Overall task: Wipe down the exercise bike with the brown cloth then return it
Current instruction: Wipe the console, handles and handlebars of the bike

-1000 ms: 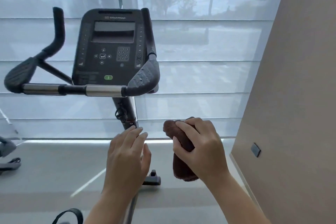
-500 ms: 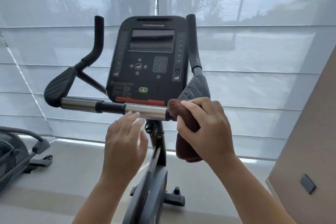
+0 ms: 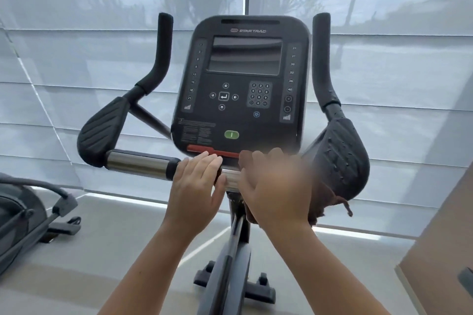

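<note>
The black exercise bike stands in front of me, its console (image 3: pixel 243 84) upright between two handle horns. A chrome and black crossbar (image 3: pixel 139 165) runs below the console. My right hand (image 3: pixel 276 192), blurred by motion, holds the brown cloth (image 3: pixel 323 202) against the crossbar just left of the right elbow pad (image 3: pixel 340 158). The cloth's loose end hangs out to the right of my hand. My left hand (image 3: pixel 195 186) lies with straight fingers over the crossbar's middle, beside the cloth. The bar under both hands is hidden.
Another grey exercise machine (image 3: pixel 23 217) stands at the left on the floor. A beige wall (image 3: pixel 440 250) closes the right side. Sheer window blinds (image 3: pixel 76 59) hang behind the bike. The bike's post and foot (image 3: pixel 235 281) run down between my arms.
Both hands have risen to the crossbar; my right hand brought the cloth onto it and my left hand now lies on the bar. The view moved closer to the console.
</note>
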### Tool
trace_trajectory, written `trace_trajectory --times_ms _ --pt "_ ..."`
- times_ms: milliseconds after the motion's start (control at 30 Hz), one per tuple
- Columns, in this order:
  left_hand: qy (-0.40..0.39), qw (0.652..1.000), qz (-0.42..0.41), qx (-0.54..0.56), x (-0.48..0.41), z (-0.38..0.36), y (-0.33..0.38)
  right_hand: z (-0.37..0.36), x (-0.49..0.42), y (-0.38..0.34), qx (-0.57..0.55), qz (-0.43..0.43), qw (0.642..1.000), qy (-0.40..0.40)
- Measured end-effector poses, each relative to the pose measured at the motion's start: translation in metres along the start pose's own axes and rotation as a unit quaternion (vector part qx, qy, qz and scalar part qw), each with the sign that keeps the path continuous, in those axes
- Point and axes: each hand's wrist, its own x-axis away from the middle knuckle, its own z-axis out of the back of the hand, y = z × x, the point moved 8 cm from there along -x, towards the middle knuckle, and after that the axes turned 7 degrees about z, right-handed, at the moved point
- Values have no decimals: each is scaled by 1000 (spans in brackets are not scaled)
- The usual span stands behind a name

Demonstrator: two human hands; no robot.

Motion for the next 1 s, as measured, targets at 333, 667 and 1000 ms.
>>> trace_trajectory --times_ms 333,667,1000 --pt "-28 1000 -4 11 3 -4 -5 23 15 19 6 129 989 77" --pt "-36 997 -73 -8 -3 -13 68 70 -7 84 -76 183 970 140" --pt "-40 999 -36 -2 -11 -37 102 29 -7 122 -196 119 973 -31"
